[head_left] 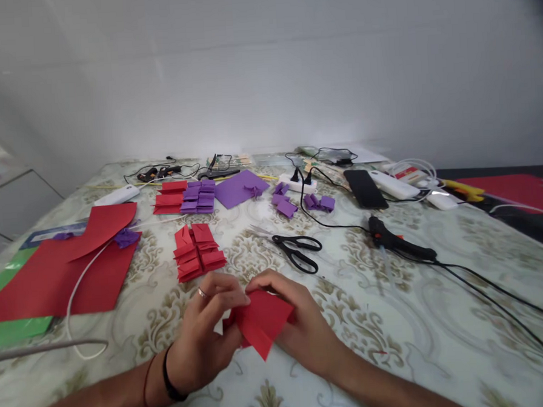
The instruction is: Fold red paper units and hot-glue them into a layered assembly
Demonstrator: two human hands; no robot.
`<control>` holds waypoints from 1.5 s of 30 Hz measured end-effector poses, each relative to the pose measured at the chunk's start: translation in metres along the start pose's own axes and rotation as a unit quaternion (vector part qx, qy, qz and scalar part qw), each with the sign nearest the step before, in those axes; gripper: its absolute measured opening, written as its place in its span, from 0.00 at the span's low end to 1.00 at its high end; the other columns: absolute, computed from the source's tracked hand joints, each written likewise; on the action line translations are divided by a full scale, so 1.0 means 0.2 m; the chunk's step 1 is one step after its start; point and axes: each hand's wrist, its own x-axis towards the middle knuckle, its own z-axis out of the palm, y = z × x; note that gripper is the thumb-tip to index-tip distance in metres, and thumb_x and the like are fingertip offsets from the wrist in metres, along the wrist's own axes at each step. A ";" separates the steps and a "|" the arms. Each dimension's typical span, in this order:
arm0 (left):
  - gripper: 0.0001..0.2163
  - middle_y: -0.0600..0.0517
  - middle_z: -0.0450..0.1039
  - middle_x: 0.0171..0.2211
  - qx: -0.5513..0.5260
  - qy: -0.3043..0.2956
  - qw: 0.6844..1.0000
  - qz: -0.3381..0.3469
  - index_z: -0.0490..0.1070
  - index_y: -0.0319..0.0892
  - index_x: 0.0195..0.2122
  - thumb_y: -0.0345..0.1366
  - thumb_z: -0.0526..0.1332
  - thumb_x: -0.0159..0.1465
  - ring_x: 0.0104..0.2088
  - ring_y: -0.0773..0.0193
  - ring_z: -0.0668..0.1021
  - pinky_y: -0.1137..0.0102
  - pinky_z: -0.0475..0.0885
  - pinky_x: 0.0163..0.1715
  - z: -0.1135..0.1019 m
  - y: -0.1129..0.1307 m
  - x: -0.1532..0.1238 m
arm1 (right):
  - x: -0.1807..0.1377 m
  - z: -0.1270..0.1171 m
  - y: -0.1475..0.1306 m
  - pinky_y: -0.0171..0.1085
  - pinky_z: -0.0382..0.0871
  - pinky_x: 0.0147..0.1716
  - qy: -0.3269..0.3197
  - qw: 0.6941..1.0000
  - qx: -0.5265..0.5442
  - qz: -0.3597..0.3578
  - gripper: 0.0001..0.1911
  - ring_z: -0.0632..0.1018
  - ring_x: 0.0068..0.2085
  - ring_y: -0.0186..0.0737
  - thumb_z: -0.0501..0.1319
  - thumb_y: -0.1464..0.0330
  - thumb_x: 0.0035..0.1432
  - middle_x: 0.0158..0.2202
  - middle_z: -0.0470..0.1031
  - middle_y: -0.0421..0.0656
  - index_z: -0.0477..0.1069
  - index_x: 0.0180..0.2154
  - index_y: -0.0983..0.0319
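Note:
A piece of folded red paper (265, 318) is held above the table between both hands. My left hand (209, 331) pinches its left side, thumb below and fingers on top. Around its right side, my right hand (300, 323) is closed, with the fingertips partly hidden behind the paper. Just beyond my left hand lies a group of folded red paper pieces (198, 251). Black-handled scissors (296, 248) rest on the table past my right hand, blades pointing left.
Red sheets (98, 291) overlap green ones at left, crossed by a white cable. Folded purple pieces (198, 197) and a purple sheet (241, 188) lie farther back. At right are a glue gun (398, 242) with its cord and a black phone (365, 189). A wall rises behind.

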 end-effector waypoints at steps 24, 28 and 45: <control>0.13 0.48 0.83 0.39 -0.284 -0.139 0.917 -0.243 0.80 0.41 0.41 0.46 0.64 0.70 0.41 0.57 0.82 0.69 0.75 0.43 -0.01 -0.08 0.10 | 0.09 -0.03 -0.05 0.39 0.75 0.38 0.061 0.993 -0.047 -0.091 0.10 0.81 0.37 0.42 0.71 0.75 0.57 0.37 0.82 0.43 0.81 0.41 0.57; 0.14 0.51 0.81 0.33 -0.229 -0.144 0.932 -0.242 0.79 0.41 0.36 0.45 0.62 0.71 0.35 0.61 0.80 0.72 0.72 0.36 -0.01 -0.08 0.08 | 0.09 -0.02 -0.02 0.40 0.75 0.39 0.063 0.996 -0.008 -0.060 0.06 0.81 0.37 0.43 0.70 0.73 0.57 0.36 0.81 0.43 0.81 0.38 0.57; 0.18 0.55 0.70 0.26 -0.210 -0.209 0.908 -0.296 0.73 0.41 0.30 0.47 0.58 0.73 0.28 0.66 0.70 0.73 0.65 0.28 -0.04 -0.16 0.09 | 0.11 -0.09 0.05 0.39 0.74 0.42 -0.021 0.998 0.006 0.055 0.10 0.81 0.40 0.42 0.61 0.72 0.62 0.38 0.83 0.42 0.82 0.39 0.58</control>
